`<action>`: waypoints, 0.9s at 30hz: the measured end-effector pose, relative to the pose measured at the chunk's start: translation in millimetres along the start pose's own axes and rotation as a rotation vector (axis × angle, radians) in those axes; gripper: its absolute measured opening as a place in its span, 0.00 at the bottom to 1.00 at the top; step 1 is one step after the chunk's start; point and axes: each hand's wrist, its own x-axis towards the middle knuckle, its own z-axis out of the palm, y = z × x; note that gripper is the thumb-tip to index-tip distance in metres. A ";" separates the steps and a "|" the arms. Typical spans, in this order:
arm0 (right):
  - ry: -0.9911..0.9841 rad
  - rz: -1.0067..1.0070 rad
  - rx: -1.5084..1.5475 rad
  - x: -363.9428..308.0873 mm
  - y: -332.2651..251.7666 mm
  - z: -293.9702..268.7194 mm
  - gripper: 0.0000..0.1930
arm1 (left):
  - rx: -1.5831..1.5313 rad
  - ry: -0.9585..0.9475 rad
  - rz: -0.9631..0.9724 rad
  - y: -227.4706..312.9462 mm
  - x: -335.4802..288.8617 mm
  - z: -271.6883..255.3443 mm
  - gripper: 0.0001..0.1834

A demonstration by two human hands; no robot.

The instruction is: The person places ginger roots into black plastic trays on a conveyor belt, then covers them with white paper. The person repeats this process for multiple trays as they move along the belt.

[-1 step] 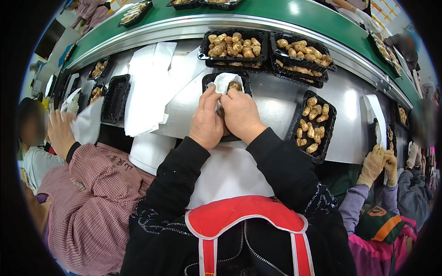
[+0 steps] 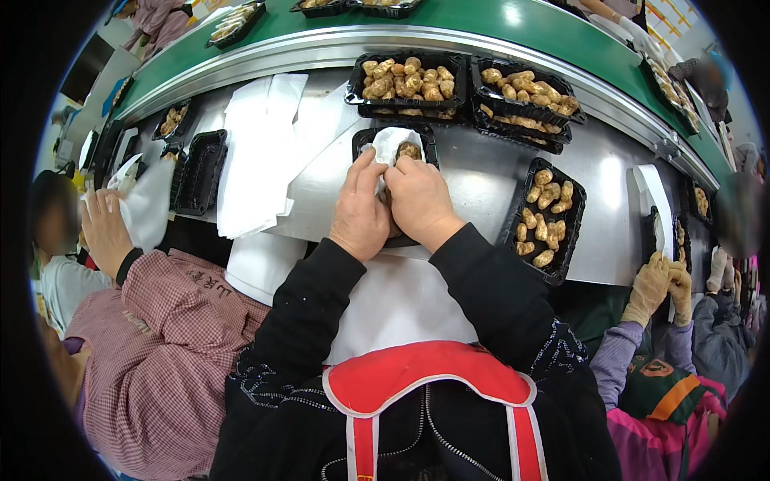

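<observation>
The black tray [image 2: 365,143] sits on the steel desk [image 2: 481,172] straight ahead, a white liner sheet [image 2: 391,144] and a few pale brown pieces [image 2: 409,150] inside it. The left hand [image 2: 361,212] pinches the sheet's edge in a closed grip; the right hand [image 2: 417,200] presses fingertips on it (whether that grip closes on anything, I cannot tell). Filled trays [image 2: 409,80] stand just beyond, another tray [image 2: 545,216] to the right. A stack of white sheets [image 2: 257,152] lies left.
</observation>
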 end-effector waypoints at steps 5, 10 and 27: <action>-0.025 -0.076 0.028 -11.5 0.0 -10.2 0.05 | 0.174 -0.054 0.093 -0.4 3.3 -1.8 0.26; 0.093 -0.119 0.117 -14.8 -6.0 -24.4 0.05 | 0.430 -0.254 -0.033 28.6 14.7 -10.2 0.28; 0.303 0.105 0.110 -61.9 41.8 -115.0 0.07 | 0.336 -0.248 0.019 4.5 -2.4 4.9 0.31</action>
